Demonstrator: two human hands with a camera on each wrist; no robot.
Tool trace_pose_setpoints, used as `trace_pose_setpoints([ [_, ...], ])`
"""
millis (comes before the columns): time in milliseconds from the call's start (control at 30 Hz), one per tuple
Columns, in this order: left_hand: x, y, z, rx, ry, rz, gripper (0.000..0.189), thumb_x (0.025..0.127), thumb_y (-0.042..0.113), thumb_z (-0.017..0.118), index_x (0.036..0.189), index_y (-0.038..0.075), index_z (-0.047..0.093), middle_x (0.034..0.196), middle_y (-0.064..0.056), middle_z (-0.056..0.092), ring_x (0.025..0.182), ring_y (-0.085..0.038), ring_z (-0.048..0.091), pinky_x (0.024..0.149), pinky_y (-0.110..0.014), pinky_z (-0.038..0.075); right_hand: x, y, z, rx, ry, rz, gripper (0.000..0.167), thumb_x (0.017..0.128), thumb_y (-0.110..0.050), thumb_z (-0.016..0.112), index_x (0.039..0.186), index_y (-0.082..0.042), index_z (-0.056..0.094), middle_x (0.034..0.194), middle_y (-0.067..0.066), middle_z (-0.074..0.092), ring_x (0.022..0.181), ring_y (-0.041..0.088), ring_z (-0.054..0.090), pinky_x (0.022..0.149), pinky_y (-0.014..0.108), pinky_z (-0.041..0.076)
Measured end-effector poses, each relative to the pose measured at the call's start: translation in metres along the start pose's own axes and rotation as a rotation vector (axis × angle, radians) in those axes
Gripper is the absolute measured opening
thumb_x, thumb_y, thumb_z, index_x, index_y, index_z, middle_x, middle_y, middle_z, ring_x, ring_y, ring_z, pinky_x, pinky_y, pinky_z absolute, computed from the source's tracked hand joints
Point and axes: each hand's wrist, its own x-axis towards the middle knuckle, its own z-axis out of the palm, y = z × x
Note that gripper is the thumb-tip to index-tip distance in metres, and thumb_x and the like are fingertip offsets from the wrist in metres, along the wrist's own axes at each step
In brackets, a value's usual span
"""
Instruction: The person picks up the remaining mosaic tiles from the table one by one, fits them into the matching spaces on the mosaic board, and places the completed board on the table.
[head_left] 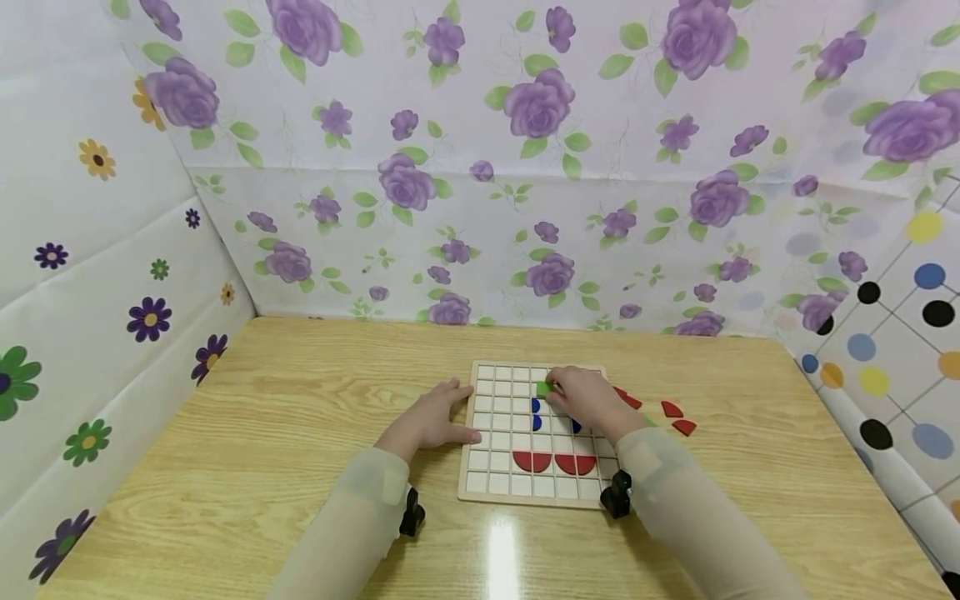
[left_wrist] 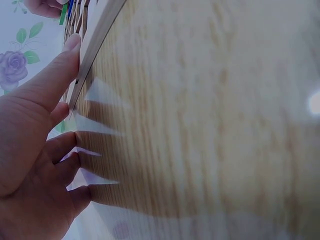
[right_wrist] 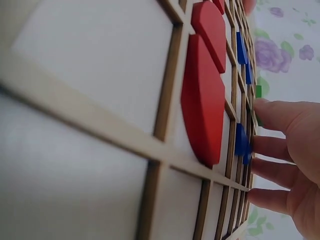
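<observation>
A wooden grid board (head_left: 500, 492) with white squares lies on the table. My right hand (head_left: 588, 398) is over its upper right part, pinching a small green piece (head_left: 543, 389) between thumb and fingers. In the right wrist view the green piece (right_wrist: 258, 93) shows at the thumb tip, partly hidden. My left hand (head_left: 429, 419) rests at the board's left edge, fingers spread, with the thumb (left_wrist: 72, 50) touching the frame. Blue semicircles (head_left: 537, 422) sit in the grid, some half hidden by my right hand. Lower down are red curved pieces (head_left: 532, 461) in two half-round shapes.
Loose red quarter pieces (head_left: 672, 409) lie on the wooden table (head_left: 337, 367) right of the board. A green piece (head_left: 651, 422) shows partly beside my right wrist. Flowered cloth (head_left: 480, 250) hangs behind the table, and patterned cloth covers both sides.
</observation>
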Motion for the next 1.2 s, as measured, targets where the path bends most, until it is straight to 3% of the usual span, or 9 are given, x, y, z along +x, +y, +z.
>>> trace_pose_setpoints([
  [400,-0.001,-0.002,0.006,-0.022,0.005,0.011,0.085,0.079,0.044,0.073,0.148,0.017,0.033,0.159,-0.011,0.016,0.145,-0.036,0.013,0.115,-0.060,0.018,0.000,0.001,0.012,-0.057,0.019,0.021,0.026,0.093,-0.029,0.060,0.114,-0.014,0.063,0.107,0.007,0.065,0.090,0.021,0.063,0.078,0.040,0.054],
  [1200,-0.001,-0.002,0.002,0.004,0.015,0.040,0.084,0.079,0.042,0.073,0.148,0.013,0.034,0.158,-0.014,0.018,0.146,-0.035,0.013,0.117,-0.057,0.012,0.002,-0.009,0.007,-0.112,0.047,0.020,0.027,0.093,-0.030,0.061,0.114,-0.015,0.066,0.104,0.009,0.064,0.081,0.022,0.063,0.070,0.039,0.055],
])
